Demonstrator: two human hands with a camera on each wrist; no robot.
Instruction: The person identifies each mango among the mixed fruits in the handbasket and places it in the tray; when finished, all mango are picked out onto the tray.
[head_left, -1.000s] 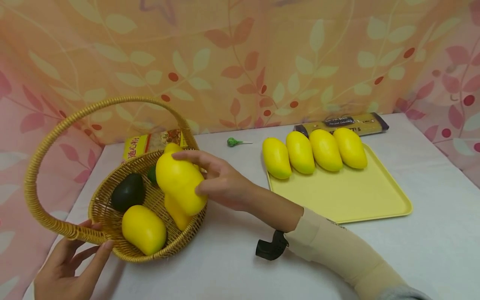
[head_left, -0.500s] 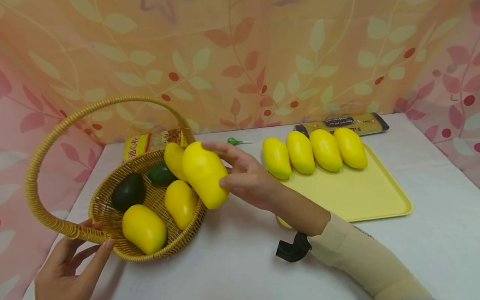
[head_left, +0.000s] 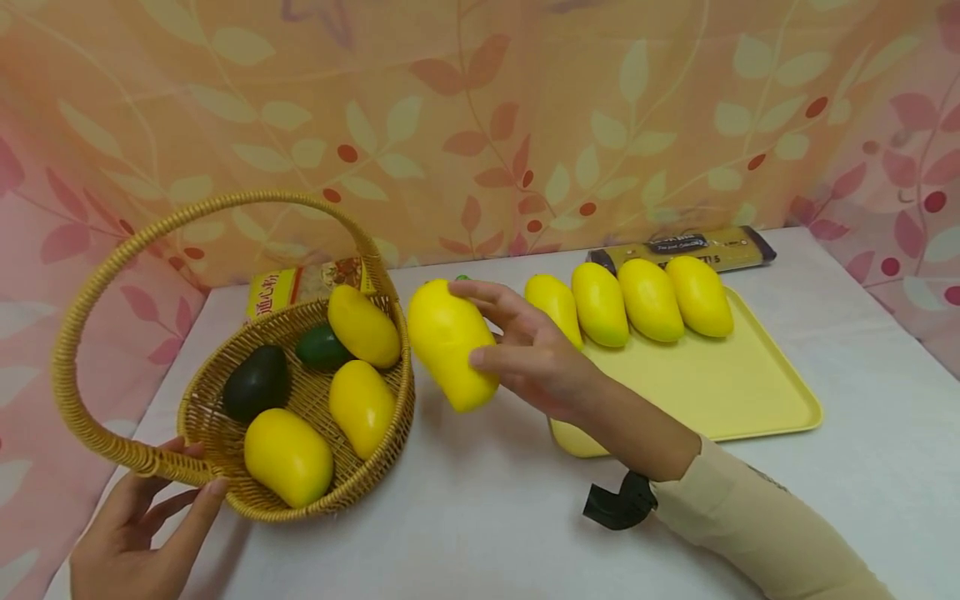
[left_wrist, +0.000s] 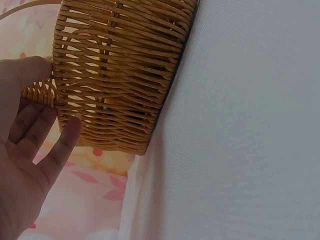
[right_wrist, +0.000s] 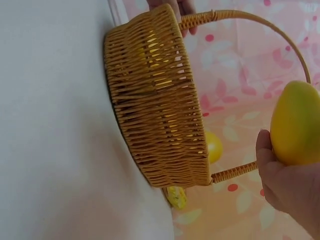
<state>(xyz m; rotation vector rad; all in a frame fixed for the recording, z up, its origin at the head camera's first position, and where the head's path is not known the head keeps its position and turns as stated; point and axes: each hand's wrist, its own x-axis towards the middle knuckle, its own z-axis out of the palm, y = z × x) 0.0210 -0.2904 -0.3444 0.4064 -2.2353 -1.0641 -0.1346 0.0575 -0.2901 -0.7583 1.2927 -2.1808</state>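
Note:
My right hand holds a yellow mango in the air, just right of the wicker basket. The thumb presses one side of it and the fingers the other; the right wrist view shows the same mango above the rim. At the basket's near left, my left hand grips the base of the arched handle; in the left wrist view its fingertips touch the woven wall. Inside lie three mangoes, a dark avocado and a green fruit, partly covered by one mango.
Several mangoes stand in a row along the back of a yellow tray at the right. Behind them lies a spaghetti pack. A yellow food packet sits behind the basket. A green lollipop is mostly hidden by my right hand.
My right hand has carried the mango from over the basket rightward, past its rim. The fruits inside have come into fuller view. My left hand and the basket have stayed put.

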